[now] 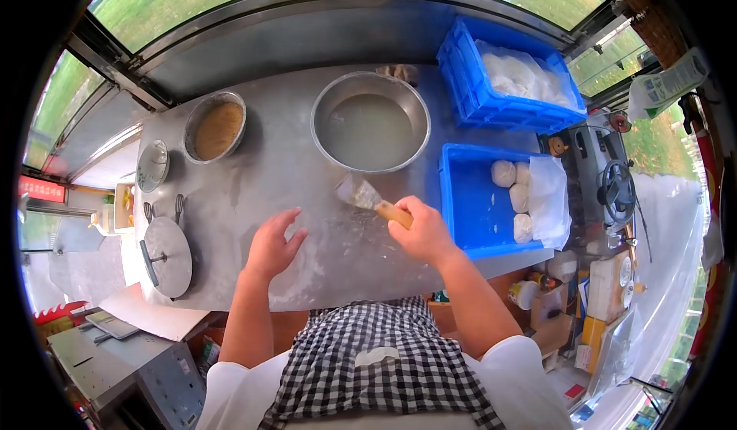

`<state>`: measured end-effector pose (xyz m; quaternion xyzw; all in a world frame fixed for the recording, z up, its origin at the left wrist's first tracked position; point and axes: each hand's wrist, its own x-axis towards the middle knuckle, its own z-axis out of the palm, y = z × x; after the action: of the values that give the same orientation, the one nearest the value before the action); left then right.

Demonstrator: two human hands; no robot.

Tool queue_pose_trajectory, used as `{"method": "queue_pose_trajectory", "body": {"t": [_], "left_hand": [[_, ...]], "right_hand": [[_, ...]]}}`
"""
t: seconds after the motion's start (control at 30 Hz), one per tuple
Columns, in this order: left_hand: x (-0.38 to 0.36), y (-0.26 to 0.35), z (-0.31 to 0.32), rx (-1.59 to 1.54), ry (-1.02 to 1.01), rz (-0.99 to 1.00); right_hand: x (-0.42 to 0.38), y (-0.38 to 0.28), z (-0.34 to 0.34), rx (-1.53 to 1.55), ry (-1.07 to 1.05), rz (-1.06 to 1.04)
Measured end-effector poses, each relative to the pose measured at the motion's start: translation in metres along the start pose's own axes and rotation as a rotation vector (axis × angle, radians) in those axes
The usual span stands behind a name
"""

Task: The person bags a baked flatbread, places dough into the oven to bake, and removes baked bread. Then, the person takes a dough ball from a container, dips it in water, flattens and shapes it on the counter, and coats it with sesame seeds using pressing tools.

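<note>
My right hand [422, 233] is wrapped round the wooden handle of a scraper [361, 193], whose flat blade is smeared with pale dough or flour paste. The blade points up and left, close over the metal worktop [299, 176]. To the left, my left hand [275, 239] hovers at the worktop with fingers apart and nothing in them. Just beyond the blade stands a wide metal basin [316, 134] of cloudy liquid. Right of my right hand is a low blue crate [468, 200] with several dough balls [519, 198] partly under a white sheet [548, 200].
A taller blue crate [464, 84] with plastic-covered white contents stands at the back right. On the left are a bowl of brown powder [219, 130], a smaller glass bowl [153, 165] and a round lid [170, 257] beside whisk-like tools. Windows border the back.
</note>
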<state>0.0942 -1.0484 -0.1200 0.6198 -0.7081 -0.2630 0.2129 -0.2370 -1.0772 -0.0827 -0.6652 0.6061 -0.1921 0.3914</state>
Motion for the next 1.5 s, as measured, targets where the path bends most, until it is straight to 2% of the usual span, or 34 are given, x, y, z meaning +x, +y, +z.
{"method": "queue_pose_trajectory", "body": {"t": [0.07,0.2,0.33,0.5,0.67,0.73,0.83,0.87,0.97,1.07,1.17,1.2,1.27,1.33,1.4,1.5], "left_hand": [[0.015,0.006,0.000,-0.069,0.026,-0.038],[0.047,0.026,0.007,-0.109,0.086,0.007],[0.080,0.059,0.018,-0.083,0.128,0.047],[0.128,0.102,0.041,-0.086,0.163,0.035],[0.189,0.108,0.085,-0.149,0.148,-0.111],[0.216,0.104,0.105,-0.041,0.071,-0.156],[0.249,0.093,0.139,0.101,0.019,-0.192],[0.257,0.087,0.150,0.146,0.014,-0.205],[0.280,0.083,0.170,0.325,-0.210,-0.411],[0.293,0.067,0.185,0.258,-0.207,-0.441],[0.298,0.126,0.178,0.180,0.060,-0.361],[0.298,0.136,0.184,0.106,0.208,-0.182],[0.291,0.194,0.189,-0.084,0.340,0.097],[0.277,0.227,0.210,-0.106,0.272,0.322],[0.255,0.256,0.232,-0.076,0.165,0.416],[0.235,0.260,0.262,0.056,0.010,0.446]], "right_hand": [[0.020,-0.004,-0.018,0.039,0.081,-0.063],[0.078,0.021,-0.027,-0.155,0.223,-0.117],[0.132,0.026,-0.034,-0.389,-0.012,0.070],[0.162,0.031,-0.044,-0.305,-0.097,0.014],[0.118,0.064,-0.092,0.038,0.045,-0.133],[0.086,0.082,-0.118,0.221,0.118,-0.136],[0.037,0.119,-0.149,0.272,0.263,-0.161],[0.022,0.131,-0.161,0.346,0.233,-0.077],[-0.018,0.165,-0.190,0.334,0.273,0.082],[-0.046,0.185,-0.212,0.321,0.367,0.170],[-0.053,0.208,-0.227,0.264,0.413,0.187],[-0.051,0.210,-0.231,0.265,0.433,0.205],[-0.042,0.213,-0.240,0.215,0.445,0.233],[-0.031,0.217,-0.247,0.116,0.453,0.240],[-0.019,0.219,-0.250,-0.033,0.474,0.225],[0.001,0.213,-0.253,-0.191,0.496,0.204]]}}
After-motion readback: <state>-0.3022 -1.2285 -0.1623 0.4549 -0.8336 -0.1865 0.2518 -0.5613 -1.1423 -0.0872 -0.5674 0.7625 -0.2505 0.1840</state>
